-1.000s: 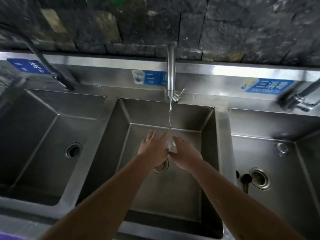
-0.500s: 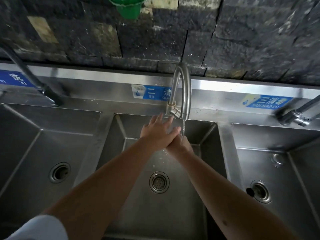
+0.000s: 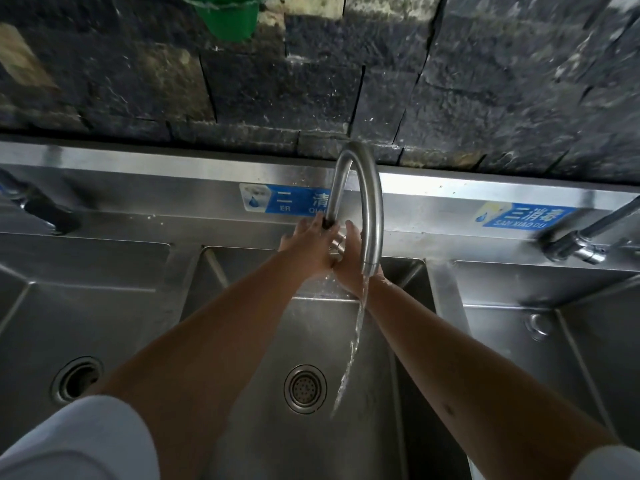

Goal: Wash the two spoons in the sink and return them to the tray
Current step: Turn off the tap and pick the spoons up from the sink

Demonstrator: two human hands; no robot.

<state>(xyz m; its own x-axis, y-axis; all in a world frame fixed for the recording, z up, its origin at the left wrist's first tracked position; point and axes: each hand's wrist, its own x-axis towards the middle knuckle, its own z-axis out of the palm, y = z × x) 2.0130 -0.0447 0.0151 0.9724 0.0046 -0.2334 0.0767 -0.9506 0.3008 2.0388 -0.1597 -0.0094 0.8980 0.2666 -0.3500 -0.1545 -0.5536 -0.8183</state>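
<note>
Both hands reach to the base of the tap (image 3: pixel 360 202) at the back of the middle sink (image 3: pixel 408 341). Left hand (image 3: pixel 311 247) and right hand (image 3: pixel 349 261) touch each other; grip on either cannot be judged. Spoons not discernible. Water (image 3: pixel 351 355) streams from the spout into the basin, right of the drain (image 3: pixel 304 388).

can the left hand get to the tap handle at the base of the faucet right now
Probably yes. The left hand is already up at the base of the faucet, beside the right hand, with nothing between them. Whether its fingers are touching the handle is hidden.
</note>
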